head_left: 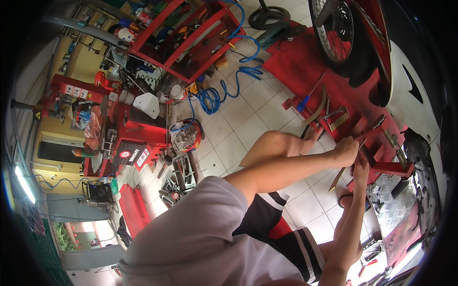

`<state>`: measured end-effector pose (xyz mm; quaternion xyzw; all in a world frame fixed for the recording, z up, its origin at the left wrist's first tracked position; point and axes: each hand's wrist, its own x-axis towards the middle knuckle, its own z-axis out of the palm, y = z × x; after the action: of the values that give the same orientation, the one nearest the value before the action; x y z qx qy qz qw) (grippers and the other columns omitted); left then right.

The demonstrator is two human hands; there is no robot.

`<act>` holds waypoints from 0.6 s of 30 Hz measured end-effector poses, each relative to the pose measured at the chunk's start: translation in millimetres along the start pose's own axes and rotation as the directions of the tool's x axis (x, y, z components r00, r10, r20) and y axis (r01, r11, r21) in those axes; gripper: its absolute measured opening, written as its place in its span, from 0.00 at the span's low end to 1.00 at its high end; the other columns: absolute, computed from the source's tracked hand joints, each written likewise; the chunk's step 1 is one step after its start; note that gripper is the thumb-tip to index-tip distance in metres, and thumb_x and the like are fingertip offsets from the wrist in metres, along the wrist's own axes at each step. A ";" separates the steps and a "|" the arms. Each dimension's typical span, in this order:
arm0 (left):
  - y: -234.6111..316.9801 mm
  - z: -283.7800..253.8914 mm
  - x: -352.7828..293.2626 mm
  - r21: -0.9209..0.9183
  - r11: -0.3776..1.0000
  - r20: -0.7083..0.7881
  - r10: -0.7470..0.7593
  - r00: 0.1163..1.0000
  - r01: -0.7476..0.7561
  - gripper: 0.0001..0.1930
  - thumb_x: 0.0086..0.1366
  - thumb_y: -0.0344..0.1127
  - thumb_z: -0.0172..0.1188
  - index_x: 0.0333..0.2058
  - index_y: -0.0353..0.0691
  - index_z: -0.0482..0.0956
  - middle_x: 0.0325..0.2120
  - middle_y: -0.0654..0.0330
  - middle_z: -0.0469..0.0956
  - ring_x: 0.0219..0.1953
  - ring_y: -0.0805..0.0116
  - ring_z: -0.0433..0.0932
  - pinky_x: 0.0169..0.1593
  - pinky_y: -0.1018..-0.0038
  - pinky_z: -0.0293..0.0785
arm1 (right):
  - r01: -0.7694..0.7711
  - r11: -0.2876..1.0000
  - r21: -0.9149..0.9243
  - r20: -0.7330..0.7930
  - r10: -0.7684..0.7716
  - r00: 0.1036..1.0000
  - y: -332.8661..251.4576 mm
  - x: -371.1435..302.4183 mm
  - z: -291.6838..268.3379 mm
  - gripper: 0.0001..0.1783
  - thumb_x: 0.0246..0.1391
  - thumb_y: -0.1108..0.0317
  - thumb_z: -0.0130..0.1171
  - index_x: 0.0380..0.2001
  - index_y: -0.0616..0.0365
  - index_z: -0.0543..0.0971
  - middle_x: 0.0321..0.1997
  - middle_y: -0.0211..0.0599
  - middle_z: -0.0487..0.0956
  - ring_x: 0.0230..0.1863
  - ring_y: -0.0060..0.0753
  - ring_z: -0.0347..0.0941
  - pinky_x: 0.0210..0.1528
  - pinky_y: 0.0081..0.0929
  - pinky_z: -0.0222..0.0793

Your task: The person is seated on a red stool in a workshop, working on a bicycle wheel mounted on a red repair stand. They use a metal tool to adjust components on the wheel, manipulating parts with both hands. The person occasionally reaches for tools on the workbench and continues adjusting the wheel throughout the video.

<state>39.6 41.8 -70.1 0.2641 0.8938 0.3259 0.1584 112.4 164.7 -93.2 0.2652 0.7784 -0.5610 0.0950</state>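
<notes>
My left hand [347, 151] is closed, its fingers curled over something at the edge of a red metal workstand. Just beside it my right hand [361, 169] is also closed, nearly touching the left. What the fingers grip is mostly hidden. From below the hands a thin tan strip [337, 180] sticks out, and past them a red bar [373, 127] runs toward a metal end. On the red surface nearby lie a curved tan strip [318, 108], a tan bracket [339, 120] and a screwdriver with a blue handle [303, 104].
A motorcycle with a white panel [412, 90] and a spoked wheel [334, 33] stands over the red platform [291, 64] at right. A blue air hose [208, 101] coils on the tiled floor. Red shelving [191, 40], a red tyre machine [138, 125] and scattered tools [181, 174] stand at left.
</notes>
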 end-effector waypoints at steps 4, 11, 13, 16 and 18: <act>10.4 -12.2 1.0 0.010 1.000 -0.006 0.020 1.000 -0.020 0.08 0.46 0.23 0.62 0.27 0.25 0.77 0.26 0.37 0.77 0.32 0.44 0.80 0.34 0.60 0.79 | -0.006 0.999 0.041 -0.027 0.007 1.000 1.1 1.1 -2.1 0.17 0.55 0.64 0.45 0.40 0.65 0.77 0.28 0.44 0.79 0.30 0.40 0.73 0.37 0.34 0.66; 14.8 -17.7 3.8 0.160 0.982 0.056 0.096 0.994 -0.104 0.07 0.44 0.22 0.61 0.26 0.28 0.79 0.24 0.43 0.79 0.31 0.50 0.82 0.33 0.65 0.80 | 0.366 0.926 -0.092 -0.139 -0.376 0.916 20.0 12.2 3.5 0.20 0.56 0.62 0.50 0.46 0.64 0.77 0.22 0.30 0.74 0.21 0.19 0.67 0.24 0.21 0.60; 16.0 -26.6 -0.8 0.143 0.981 0.068 0.123 0.990 -0.131 0.08 0.42 0.21 0.61 0.26 0.28 0.78 0.23 0.42 0.79 0.30 0.49 0.82 0.31 0.64 0.80 | 0.257 0.960 -0.106 -0.036 -0.262 0.964 7.6 2.9 -1.5 0.20 0.55 0.62 0.51 0.47 0.64 0.77 0.28 0.34 0.78 0.28 0.22 0.72 0.31 0.22 0.65; 14.9 -28.6 -1.6 0.154 0.976 0.094 0.139 0.986 -0.153 0.09 0.42 0.21 0.62 0.27 0.28 0.78 0.22 0.43 0.79 0.29 0.49 0.82 0.31 0.64 0.80 | 0.214 0.969 -0.121 -0.027 -0.219 0.975 -0.9 -2.2 -2.6 0.20 0.55 0.63 0.50 0.47 0.63 0.77 0.34 0.41 0.80 0.35 0.25 0.74 0.40 0.23 0.67; 13.1 -28.6 -4.5 0.165 0.972 0.076 0.155 0.985 -0.166 0.09 0.42 0.22 0.62 0.27 0.27 0.78 0.21 0.43 0.79 0.28 0.49 0.82 0.30 0.64 0.80 | 0.231 0.962 -0.149 -0.026 -0.237 0.971 -10.9 -11.0 -1.7 0.19 0.55 0.64 0.50 0.47 0.63 0.77 0.37 0.45 0.80 0.40 0.26 0.75 0.45 0.23 0.67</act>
<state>35.1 33.5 -39.8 0.3581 0.8887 0.2516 0.1364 116.3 160.4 -78.7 0.1759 0.8448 -0.5045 0.0302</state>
